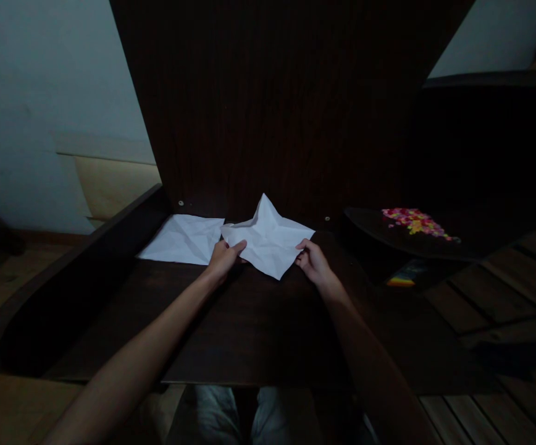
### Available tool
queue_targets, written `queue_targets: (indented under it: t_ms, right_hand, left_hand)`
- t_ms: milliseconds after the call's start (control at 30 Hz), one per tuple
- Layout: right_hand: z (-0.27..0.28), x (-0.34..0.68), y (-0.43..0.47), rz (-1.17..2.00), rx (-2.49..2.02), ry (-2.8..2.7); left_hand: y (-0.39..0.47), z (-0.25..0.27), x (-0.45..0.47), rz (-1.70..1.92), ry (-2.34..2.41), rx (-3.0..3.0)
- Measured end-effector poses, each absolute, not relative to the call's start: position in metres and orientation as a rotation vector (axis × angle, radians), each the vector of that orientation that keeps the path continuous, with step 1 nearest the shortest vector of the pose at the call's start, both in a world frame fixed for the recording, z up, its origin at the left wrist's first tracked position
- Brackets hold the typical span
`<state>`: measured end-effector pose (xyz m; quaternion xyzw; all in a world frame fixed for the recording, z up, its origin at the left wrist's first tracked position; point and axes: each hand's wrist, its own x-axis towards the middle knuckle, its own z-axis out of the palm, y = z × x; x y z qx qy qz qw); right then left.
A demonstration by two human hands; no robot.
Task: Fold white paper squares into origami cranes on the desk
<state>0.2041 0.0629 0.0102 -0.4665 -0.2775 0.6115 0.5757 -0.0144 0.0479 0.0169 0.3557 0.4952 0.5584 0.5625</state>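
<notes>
A creased sheet of white paper (270,238) is held up between my two hands, its top corner rising to a point and its lower corner hanging down. My left hand (225,256) pinches its left side, thumb on top. At the right side, the fingers of my right hand (313,259) close on the edge. Another creased white sheet (184,238) lies flat on the dark wooden surface (249,327), just left of my left hand.
A dark upright panel (286,111) stands behind the paper. A raised wooden side (64,284) borders the left. On the right, a dark ledge (365,228) bears a cluster of small pink, red and yellow pieces (416,222). A pale wall (41,93) is at the left.
</notes>
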Motion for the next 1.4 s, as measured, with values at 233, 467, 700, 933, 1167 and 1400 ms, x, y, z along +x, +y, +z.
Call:
queue_targets:
  t_ms: [233,467,700,933,1167,1400]
  right_hand:
    - [0.006,0.207,0.064,1.393,-0.906,-0.649]
    - [0.008,0.203,0.059,1.38,-0.743,-0.67]
    - [0.006,0.198,0.063,1.246,-0.758,-0.627]
    - [0.005,0.196,0.062,1.276,-0.79,-0.638]
    - [0.003,0.193,0.061,1.307,-0.782,-0.632]
    - [0.002,0.192,0.061,1.288,-0.746,-0.575]
  left_hand:
    - [0.049,0.012,-0.014,1.37,0.939,0.748]
    - [0.044,0.023,-0.015,1.351,0.881,0.806]
    - [0.049,0.018,-0.019,1.401,0.944,0.786]
    - [0.057,0.017,-0.033,1.561,0.965,0.822]
    - [0.061,0.015,-0.035,1.604,0.855,0.694]
    - [0.058,0.024,-0.036,1.468,0.826,0.53]
